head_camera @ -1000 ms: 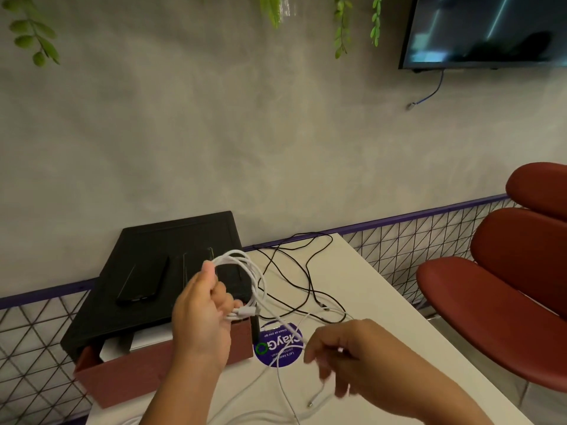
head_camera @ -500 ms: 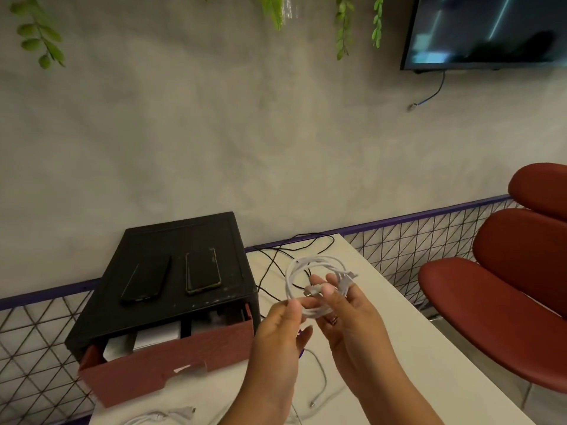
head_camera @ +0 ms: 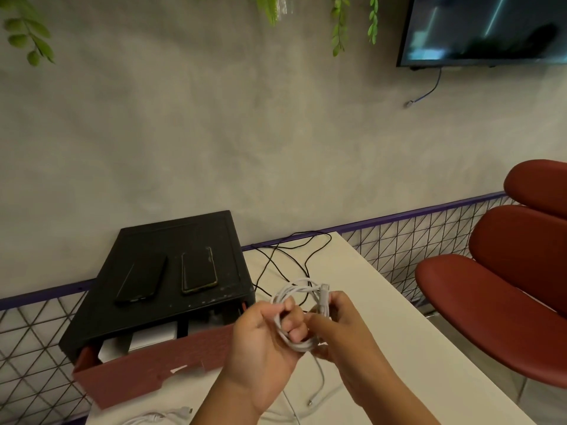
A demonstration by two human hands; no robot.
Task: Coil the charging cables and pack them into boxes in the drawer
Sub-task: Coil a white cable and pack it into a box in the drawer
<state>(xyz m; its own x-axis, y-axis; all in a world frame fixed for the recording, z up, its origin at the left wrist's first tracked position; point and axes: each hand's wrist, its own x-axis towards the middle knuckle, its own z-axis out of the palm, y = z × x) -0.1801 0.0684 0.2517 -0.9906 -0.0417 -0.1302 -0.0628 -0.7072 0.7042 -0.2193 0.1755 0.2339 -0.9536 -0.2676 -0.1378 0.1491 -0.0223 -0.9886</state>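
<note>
just right of the open drawer (head_camera: 147,375), left hand (head_camera: 264,342) and right hand (head_camera: 349,335) both grip the cable coil (head_camera: 302,345), left nearer its boxes (head_camera: 153,337).

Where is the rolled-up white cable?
In the head view, the coiled white cable sits low and centre, held between the left hand and the right hand above the white table, just right of the open red drawer.

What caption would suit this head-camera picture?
Left hand and right hand grip a coiled white cable over the table, beside the open red drawer.
</note>
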